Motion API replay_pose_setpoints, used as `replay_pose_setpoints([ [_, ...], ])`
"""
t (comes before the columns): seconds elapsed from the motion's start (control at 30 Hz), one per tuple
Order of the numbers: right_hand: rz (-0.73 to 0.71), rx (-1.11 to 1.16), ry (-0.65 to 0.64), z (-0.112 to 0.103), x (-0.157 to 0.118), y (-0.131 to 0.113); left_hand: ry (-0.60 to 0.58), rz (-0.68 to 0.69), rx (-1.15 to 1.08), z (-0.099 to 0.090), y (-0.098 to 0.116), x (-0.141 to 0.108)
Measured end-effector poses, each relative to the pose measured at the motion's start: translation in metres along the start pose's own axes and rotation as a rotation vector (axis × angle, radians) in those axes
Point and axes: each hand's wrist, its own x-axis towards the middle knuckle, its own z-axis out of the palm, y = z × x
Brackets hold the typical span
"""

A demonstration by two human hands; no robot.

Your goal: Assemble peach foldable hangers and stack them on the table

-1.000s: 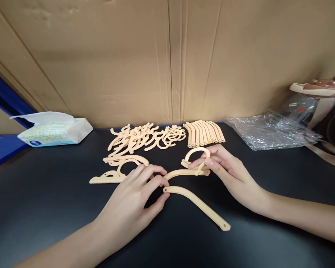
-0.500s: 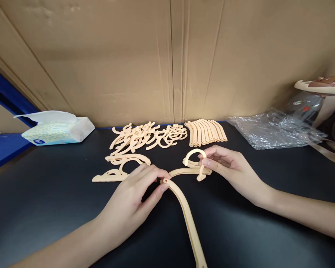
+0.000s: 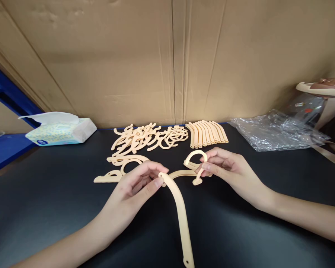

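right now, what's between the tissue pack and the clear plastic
In the head view, a jumbled pile of cream pieces and, right of it, a row of curved strips lie between the tissue pack and the clear plastic.

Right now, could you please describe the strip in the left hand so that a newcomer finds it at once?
Start at the black table and find the left hand over it. It holds one end of a pale, bent strip. Unlike the strips lined up near the cardboard wall, this one runs down to the picture's bottom edge.
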Motion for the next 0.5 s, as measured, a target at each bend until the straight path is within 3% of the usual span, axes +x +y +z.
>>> replay_pose_setpoints([
  [0.17, 0.012, -0.003, 0.032, 0.0006, -0.0006, -0.0013, -0.017, -0.068, -0.174, 0.0006, 0.0012, -0.0038],
  [0.5, 0.018, -0.012, 0.020, 0.0009, -0.0007, -0.0005, -0.029, -0.176, -0.284, 0.0004, -0.0009, -0.0015],
])
